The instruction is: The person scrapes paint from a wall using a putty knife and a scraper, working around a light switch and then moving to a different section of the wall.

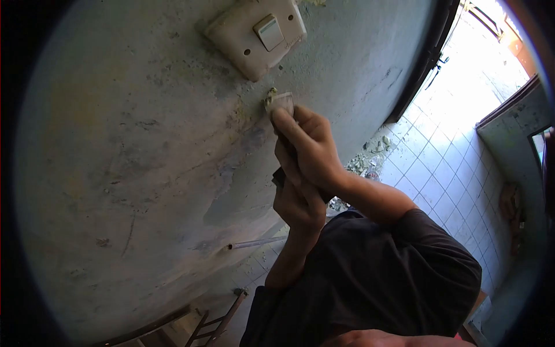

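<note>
A scraper with a flat metal blade (282, 100) is pressed against the wall (173, 144) just below the light switch (269, 32). My right hand (309, 141) is closed round it near the blade, the thumb lying along the blade's base. Lower down, my left hand (300, 202) is wrapped about the dark handle (278, 177), most of which the fingers hide. A small curl of pale loosened paint (272, 92) sits at the blade's edge. Around it the wall is patchy, with bare grey and stained areas.
Paint flakes (370, 159) lie on the tiled floor (439, 179) along the wall's foot. A pipe (254, 243) sticks out below my hands. A wooden ladder-like frame (217, 324) stands at the lower left. An open doorway (477, 58) is at the upper right.
</note>
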Motion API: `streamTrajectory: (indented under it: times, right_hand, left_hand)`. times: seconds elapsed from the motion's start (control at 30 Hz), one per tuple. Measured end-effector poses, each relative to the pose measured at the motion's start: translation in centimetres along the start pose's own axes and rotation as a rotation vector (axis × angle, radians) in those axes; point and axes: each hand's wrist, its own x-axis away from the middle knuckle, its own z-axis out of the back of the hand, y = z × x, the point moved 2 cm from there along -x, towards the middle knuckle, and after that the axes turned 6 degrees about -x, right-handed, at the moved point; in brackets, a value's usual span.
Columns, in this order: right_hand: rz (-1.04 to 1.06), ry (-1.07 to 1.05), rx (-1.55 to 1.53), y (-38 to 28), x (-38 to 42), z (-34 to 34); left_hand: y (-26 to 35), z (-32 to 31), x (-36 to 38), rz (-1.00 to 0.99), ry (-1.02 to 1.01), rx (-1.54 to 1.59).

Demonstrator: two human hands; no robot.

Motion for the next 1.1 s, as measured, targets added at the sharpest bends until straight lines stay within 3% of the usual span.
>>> streamTrajectory:
  times: [0.1,0.33,0.4,0.53,0.73,0.8,0.87,0.97,1.03,1.1]
  right_hand:
    - [0.015,-0.02,0.157,1.9,0.2,1.3]
    - [0.021,-0.053,0.004,1.2,0.3,0.3]
    - [-0.113,-0.064,0.093,1.9,1.0,0.4]
    - [-0.116,-0.07,-0.011,-0.4,0.5,-1.2]
    - [0.096,-0.036,0.205,1.9,0.3,-0.7]
    - [0.087,-0.033,0.259,1.1,0.8,-1.0]
    - [-0.069,-0.071,0.05,-0.4,0.5,-2.0]
    - [-0.024,-0.063,0.073,2.3,1.1,-1.0]
    - [0.082,-0.041,0.195,1.6,0.6,-1.8]
    - [0.037,-0.049,0.081,-0.2,0.4,-3.0]
  left_hand:
    - [-0.5,-0.9,1.7,0.0,0.148,0.095]
    - [-0.6,-0.4,1.2,0.008,0.085,0.012]
    - [-0.9,-0.7,1.8,-0.042,0.204,0.037]
    - [-0.6,0.5,1.2,0.013,0.108,0.002]
    - [-1.1,-0.1,1.4,0.03,0.229,0.075]
    - [-0.8,0.8,0.5,-0.104,0.175,-0.022]
    - [0.4,1.2,0.0,-0.052,0.169,0.008]
    - [-0.4,1.0,1.1,-0.047,0.203,0.034]
    - [0.2,1.3,0.9,-0.031,0.232,-0.006]
    - [0.9,2.3,-0.4,-0.021,0.159,-0.023]
